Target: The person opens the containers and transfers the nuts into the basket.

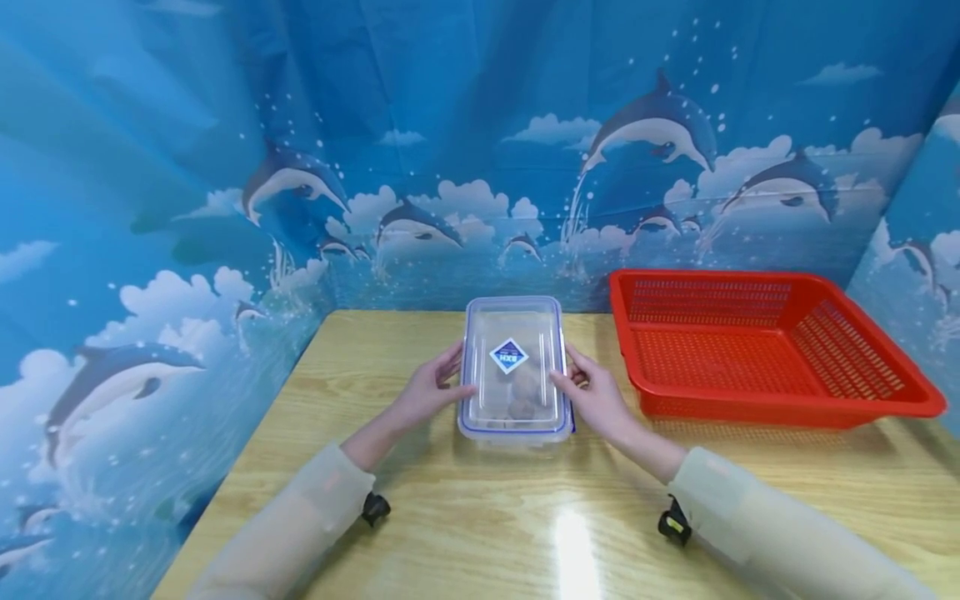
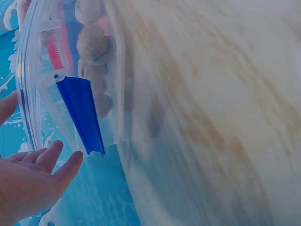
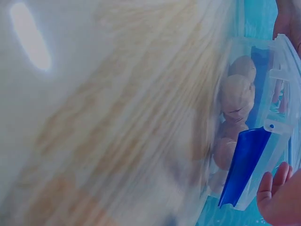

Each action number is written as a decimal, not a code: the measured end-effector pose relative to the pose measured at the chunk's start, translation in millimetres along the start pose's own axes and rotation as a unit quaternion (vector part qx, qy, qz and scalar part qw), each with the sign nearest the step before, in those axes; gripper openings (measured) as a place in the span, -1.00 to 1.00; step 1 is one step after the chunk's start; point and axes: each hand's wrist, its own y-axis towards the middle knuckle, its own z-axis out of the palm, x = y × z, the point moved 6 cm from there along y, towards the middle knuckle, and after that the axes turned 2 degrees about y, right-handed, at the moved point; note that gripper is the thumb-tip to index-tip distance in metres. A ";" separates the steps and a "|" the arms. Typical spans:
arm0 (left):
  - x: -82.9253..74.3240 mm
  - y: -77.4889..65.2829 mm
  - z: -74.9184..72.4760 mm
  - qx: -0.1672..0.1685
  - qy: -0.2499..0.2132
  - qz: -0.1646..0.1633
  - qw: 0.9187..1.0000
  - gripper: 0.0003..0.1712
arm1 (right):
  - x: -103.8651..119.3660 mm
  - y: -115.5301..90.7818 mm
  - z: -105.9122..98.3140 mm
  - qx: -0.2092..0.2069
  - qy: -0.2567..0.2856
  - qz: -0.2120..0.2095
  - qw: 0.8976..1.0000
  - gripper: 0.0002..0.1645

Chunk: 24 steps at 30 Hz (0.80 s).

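At the left a blue cloth (image 1: pixel 150 250) printed with dolphins and clouds hangs beside the counter (image 1: pixel 450 533) and continues across the far side. A pale left sleeve (image 1: pixel 288 525) reaches in from the near left, with a small black gadget (image 1: pixel 375 508) by its cuff. The left hand (image 1: pixel 429 390) is at the left side of a clear plastic box (image 1: pixel 517 437), its thumb at the lid's edge and its other fingers loosely extended along the side; this grip is released rather than clenched. A blue left flap (image 2: pixel 82 113) sticks out from that side of the box, near the fingertips. The box stands on the counter toward the far edge, between the hands. Its clear lid (image 1: pixel 487 396) lies on top, edged in blue and bearing a diamond-shaped label (image 1: pixel 509 356), and brownish round lumps (image 2: pixel 92 43) show through the walls. A blue right flap (image 3: pixel 244 165) sticks out on the right side. There the right hand (image 1: pixel 600 400) has its thumb on the lid's edge and its fingers relaxed beside the box, its grip also released. Behind it come another black gadget (image 1: pixel 675 525) and the pale right sleeve (image 1: pixel 795 521). At the far right of the counter sits a red basket (image 1: pixel 750 403) with slotted walls.
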 end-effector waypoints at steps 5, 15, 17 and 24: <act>-5.1 -2.4 -3.5 -0.006 -0.027 -0.003 1.000 -0.03 | 5.2 1.8 1.2 -0.001 0.018 -0.007 1.000 -0.31; -12.6 3.7 -8.9 -0.014 -0.065 -0.004 0.998 -0.02 | 15.6 12.0 -3.1 -0.005 0.037 0.009 0.999 -0.30; -15.7 4.8 -10.5 -0.021 -0.058 -0.006 0.998 -0.01 | 17.0 14.8 -4.4 -0.004 0.038 0.011 0.999 -0.29; -25.3 9.1 -19.9 -0.038 -0.043 0.005 0.998 -0.04 | 21.2 25.2 -6.9 -0.009 0.038 0.012 0.999 -0.32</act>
